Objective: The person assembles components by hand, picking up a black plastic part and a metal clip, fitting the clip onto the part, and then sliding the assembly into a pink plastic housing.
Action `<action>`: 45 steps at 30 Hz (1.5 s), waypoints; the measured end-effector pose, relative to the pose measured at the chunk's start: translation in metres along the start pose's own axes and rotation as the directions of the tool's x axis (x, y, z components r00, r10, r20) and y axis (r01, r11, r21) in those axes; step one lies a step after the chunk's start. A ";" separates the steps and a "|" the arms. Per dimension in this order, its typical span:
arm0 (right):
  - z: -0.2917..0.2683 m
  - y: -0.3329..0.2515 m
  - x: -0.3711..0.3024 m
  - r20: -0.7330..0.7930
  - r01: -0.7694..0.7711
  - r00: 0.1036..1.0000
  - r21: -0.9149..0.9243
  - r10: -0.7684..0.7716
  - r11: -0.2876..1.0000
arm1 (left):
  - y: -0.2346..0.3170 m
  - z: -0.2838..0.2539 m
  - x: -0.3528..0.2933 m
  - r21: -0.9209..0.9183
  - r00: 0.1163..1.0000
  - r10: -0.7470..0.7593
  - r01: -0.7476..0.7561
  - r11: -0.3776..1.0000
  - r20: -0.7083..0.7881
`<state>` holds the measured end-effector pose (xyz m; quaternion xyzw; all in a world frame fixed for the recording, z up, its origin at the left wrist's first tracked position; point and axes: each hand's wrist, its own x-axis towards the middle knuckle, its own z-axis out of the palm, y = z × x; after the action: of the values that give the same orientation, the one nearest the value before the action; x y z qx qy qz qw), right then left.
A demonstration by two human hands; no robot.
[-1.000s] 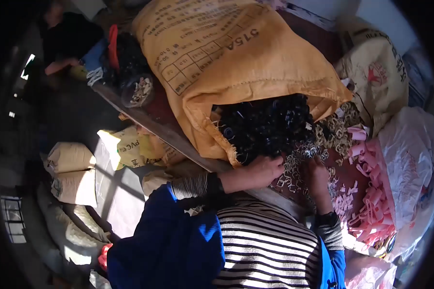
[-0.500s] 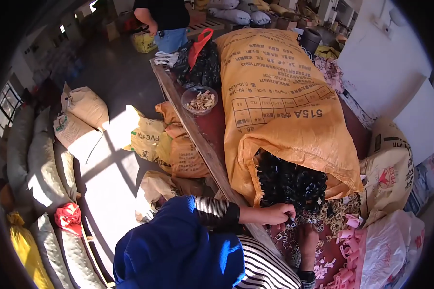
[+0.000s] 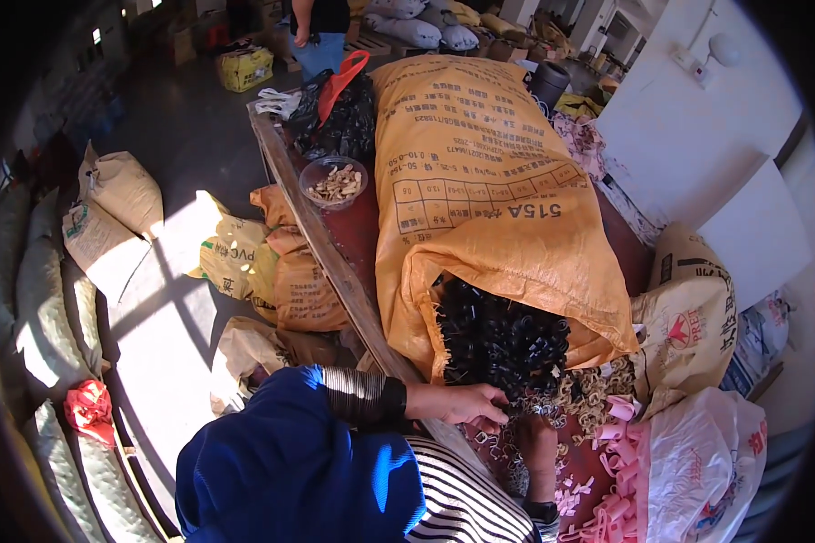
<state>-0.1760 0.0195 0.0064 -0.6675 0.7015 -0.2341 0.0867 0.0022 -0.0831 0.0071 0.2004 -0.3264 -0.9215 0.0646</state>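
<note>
My left hand (image 3: 473, 406) is at the wooden table edge, just below the mouth of a big orange woven sack (image 3: 498, 181). Its fingers are curled together, and whatever is between them is too small to make out. Close beside it, my right hand (image 3: 538, 445) reaches down in shadow over a scatter of small metal rings (image 3: 493, 449), its fingertips hidden. Shiny black curled parts (image 3: 503, 339) spill from the sack's opening toward both hands. Small beige rings (image 3: 590, 401) are heaped right of the black parts, and pink strap-like pieces (image 3: 618, 452) lie farther right.
A white plastic bag (image 3: 704, 457) and a tan printed sack (image 3: 688, 330) bound the right side. A clear bowl (image 3: 333, 184) of peanut-like pieces and a black plastic bag (image 3: 335, 118) sit along the left edge. More sacks (image 3: 308, 285) stand on the floor; a person (image 3: 319, 36) stands beyond.
The whole view has shifted, so the scene sits farther left. My left hand's fingers were raised around a small dark piece and now point lower. The person beyond has turned or moved slightly.
</note>
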 end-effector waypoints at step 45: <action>-0.002 -0.002 -0.004 0.090 -0.007 0.995 -0.260 0.031 0.966 | -0.014 0.001 0.023 0.183 0.997 0.073 -0.075 0.980 0.014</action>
<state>-0.1745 0.0244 0.0086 -0.6767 0.7276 -0.1079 0.0336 -0.0194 -0.0779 -0.0086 0.1901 -0.4175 -0.8850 0.0790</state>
